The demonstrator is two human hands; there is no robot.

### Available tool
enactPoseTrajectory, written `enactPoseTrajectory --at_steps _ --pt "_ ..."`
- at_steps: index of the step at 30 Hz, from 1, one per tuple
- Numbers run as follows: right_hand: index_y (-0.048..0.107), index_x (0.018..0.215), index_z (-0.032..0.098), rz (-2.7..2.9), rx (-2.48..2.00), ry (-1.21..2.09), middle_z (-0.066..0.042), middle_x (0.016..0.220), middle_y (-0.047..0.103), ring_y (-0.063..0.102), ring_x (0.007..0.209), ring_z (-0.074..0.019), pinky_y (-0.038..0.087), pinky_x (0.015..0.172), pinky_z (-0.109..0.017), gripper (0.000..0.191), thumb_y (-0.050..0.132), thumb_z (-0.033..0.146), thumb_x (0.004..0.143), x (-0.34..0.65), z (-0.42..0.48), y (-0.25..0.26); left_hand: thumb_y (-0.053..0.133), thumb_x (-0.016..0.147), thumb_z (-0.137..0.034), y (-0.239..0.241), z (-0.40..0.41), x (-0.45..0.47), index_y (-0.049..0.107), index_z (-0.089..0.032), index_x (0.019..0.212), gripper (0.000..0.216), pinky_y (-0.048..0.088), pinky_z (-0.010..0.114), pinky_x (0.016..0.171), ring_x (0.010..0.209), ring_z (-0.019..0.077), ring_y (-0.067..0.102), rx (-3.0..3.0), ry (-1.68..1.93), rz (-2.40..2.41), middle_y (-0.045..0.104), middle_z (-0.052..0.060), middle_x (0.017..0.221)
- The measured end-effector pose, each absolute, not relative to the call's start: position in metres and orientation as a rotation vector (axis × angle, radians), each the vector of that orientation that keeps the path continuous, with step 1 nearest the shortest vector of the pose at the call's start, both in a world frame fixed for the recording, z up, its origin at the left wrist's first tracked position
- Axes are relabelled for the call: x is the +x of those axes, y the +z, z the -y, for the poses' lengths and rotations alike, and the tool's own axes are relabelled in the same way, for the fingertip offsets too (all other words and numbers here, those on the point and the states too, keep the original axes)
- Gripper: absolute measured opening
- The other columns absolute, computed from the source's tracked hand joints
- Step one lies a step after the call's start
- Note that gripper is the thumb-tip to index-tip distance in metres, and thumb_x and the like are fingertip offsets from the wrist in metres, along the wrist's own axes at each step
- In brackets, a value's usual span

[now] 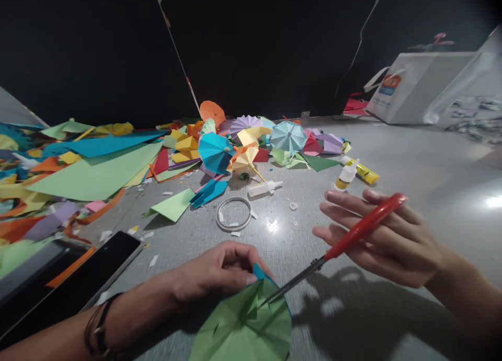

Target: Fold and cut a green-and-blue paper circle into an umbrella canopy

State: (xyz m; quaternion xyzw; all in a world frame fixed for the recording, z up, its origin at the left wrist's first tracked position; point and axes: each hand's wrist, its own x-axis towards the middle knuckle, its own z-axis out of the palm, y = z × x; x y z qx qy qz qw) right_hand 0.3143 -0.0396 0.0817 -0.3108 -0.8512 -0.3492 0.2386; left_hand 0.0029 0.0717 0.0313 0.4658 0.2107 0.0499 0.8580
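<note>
My left hand (pixel 219 269) pinches the edge of a round, pleated green paper disc (pixel 243 324), which has a small blue paper piece (pixel 259 271) at its rim. The disc runs off the bottom of the view. My right hand (pixel 392 241) holds red-handled scissors (pixel 364 228) across its fingers. Their steel blades (pixel 294 282) reach down and left, with the tips at the green paper. I cannot tell if the blades are cutting it.
Paper umbrellas (pixel 288 136) and coloured paper scraps (pixel 98 165) are heaped at the back and left. On the grey table (pixel 431 157) lie a white tape ring (pixel 234 214), a glue bottle (pixel 345 175), a yellow tube (pixel 364 171) and a black tablet (pixel 90 277). A white bag (pixel 415 86) stands far right.
</note>
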Motion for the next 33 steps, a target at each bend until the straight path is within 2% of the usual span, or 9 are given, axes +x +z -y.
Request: enactPoseTrajectory --at_steps 4,7,13,18,21,23,27,30,33 --pt "0.07 0.107 0.022 2.342 -0.913 -0.926 -0.007 0.138 0.071 0.069 0.127 -0.0277 0.053 0.116 -0.038 0.019 0.079 0.02 0.09 0.3149 0.0389 0.0851 0.091 0.079 -0.038 0.0311 -0.0715 0.0028 0.074 -0.014 0.094 0.033 0.054 0.026 0.079 0.083 0.0168 0.071 0.983 0.114 -0.475 0.078 0.012 0.105" --pt "0.069 0.104 0.023 2.344 -0.899 -0.931 -0.006 0.143 0.069 0.066 0.131 -0.0285 0.048 0.12 -0.04 0.019 0.081 0.018 0.089 0.317 0.0382 0.0846 0.092 0.078 -0.04 0.0293 -0.0727 0.0035 0.07 -0.015 0.09 0.035 0.054 0.027 0.078 0.084 0.0175 0.07 0.984 0.116 -0.491 0.077 0.011 0.103" --pt "0.071 0.104 0.02 2.337 -0.92 -0.984 -0.01 0.151 0.061 0.06 0.139 -0.0293 0.04 0.127 -0.041 0.019 0.081 0.017 0.089 0.3208 0.039 0.0836 0.094 0.075 -0.047 0.0296 -0.0748 0.0052 0.067 -0.013 0.088 0.045 0.047 0.02 0.063 0.067 0.0117 0.063 0.997 0.098 -0.521 0.072 0.007 0.085" --pt "0.071 0.1 0.023 2.293 -0.958 -0.921 -0.005 0.138 0.07 0.061 0.137 -0.0262 0.043 0.124 -0.04 0.011 0.074 0.015 0.094 0.3166 0.0382 0.0842 0.095 0.073 -0.049 0.0309 -0.0748 0.0056 0.067 -0.014 0.089 0.048 0.043 0.017 0.058 0.061 0.0092 0.058 0.993 0.106 -0.537 0.069 0.004 0.078" --pt "0.068 0.094 0.023 2.303 -0.934 -0.843 -0.005 0.131 0.074 0.063 0.136 -0.0246 0.044 0.124 -0.039 0.009 0.071 0.015 0.096 0.3129 0.0361 0.0843 0.095 0.073 -0.049 0.0308 -0.0753 0.0047 0.068 -0.014 0.089 0.047 0.042 0.018 0.057 0.059 0.0092 0.057 0.989 0.099 -0.536 0.068 0.003 0.075" --pt "0.066 0.092 0.022 2.303 -0.926 -0.829 -0.007 0.135 0.072 0.062 0.137 -0.026 0.043 0.124 -0.04 0.011 0.073 0.014 0.095 0.312 0.035 0.0849 0.095 0.073 -0.047 0.0302 -0.0753 0.0039 0.069 -0.014 0.088 0.044 0.044 0.019 0.059 0.062 0.0104 0.06 0.988 0.092 -0.528 0.07 0.004 0.078" --pt "0.068 0.099 0.021 2.344 -0.931 -0.835 -0.008 0.141 0.07 0.063 0.136 -0.028 0.045 0.123 -0.041 0.01 0.072 0.014 0.095 0.3127 0.0343 0.0872 0.097 0.071 -0.038 0.0284 -0.0735 0.0025 0.075 -0.014 0.087 0.036 0.053 0.025 0.075 0.079 0.0158 0.07 0.997 0.091 -0.508 0.078 0.009 0.097" --pt "0.069 0.107 0.021 2.351 -0.95 -0.819 -0.007 0.14 0.07 0.067 0.131 -0.0275 0.052 0.117 -0.041 0.012 0.068 0.016 0.097 0.3125 0.0346 0.0881 0.097 0.072 -0.035 0.0281 -0.0715 0.0021 0.078 -0.015 0.087 0.031 0.053 0.027 0.082 0.086 0.0169 0.071 0.991 0.093 -0.483 0.08 0.008 0.102" --pt "0.07 0.103 0.025 2.336 -0.943 -0.802 -0.002 0.14 0.07 0.068 0.129 -0.028 0.053 0.117 -0.041 0.013 0.073 0.017 0.094 0.3118 0.0354 0.0879 0.096 0.073 -0.032 0.0296 -0.07 0.0025 0.08 -0.017 0.086 0.026 0.052 0.027 0.084 0.089 0.0169 0.07 0.979 0.096 -0.455 0.079 0.007 0.103"
